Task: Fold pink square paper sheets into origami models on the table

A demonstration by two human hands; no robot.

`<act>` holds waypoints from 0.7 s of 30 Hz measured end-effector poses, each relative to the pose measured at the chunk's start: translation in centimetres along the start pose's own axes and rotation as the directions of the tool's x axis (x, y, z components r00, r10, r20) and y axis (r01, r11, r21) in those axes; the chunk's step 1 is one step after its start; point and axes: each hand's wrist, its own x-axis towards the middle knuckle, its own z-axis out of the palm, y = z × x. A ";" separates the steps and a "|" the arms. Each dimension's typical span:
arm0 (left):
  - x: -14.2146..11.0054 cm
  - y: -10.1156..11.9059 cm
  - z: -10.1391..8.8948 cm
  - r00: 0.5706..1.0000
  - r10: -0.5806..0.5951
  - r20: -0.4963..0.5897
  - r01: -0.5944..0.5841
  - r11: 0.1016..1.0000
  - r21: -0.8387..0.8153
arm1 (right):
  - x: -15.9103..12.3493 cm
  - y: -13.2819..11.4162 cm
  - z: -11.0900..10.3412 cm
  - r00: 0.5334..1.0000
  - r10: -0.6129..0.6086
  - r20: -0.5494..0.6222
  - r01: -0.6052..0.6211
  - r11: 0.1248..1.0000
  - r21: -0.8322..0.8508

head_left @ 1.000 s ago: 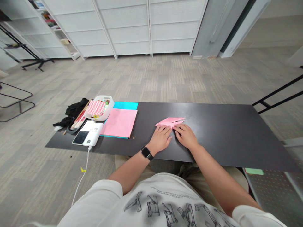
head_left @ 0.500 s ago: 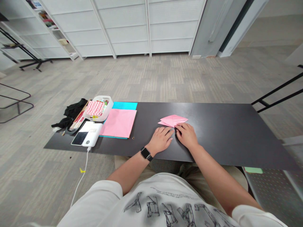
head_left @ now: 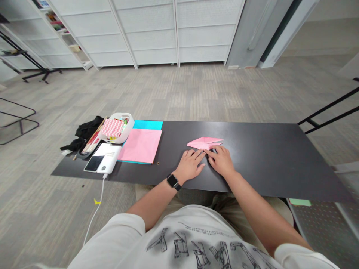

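Folded pink paper (head_left: 204, 142) right of the frame's middle, on dark table (head_left: 266, 157), left hand (head_left: 190, 163) at bottom edge, thumb apart from fingers, right hand (head_left: 221, 160) touching paper, thumb apart too

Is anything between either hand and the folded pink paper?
Nothing visible. The right hand has its fingertips at the near edge of the folded pink paper, and the left hand lies just beside them. The flat pink sheet and white tub sit off to the left, outside that gap.
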 end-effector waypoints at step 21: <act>0.0 0.0 0.5 0.981 -0.170 -0.095 0.172 0.985 0.017 | 0.2 -0.3 -0.1 1.000 -0.019 0.000 0.019 0.998 0.054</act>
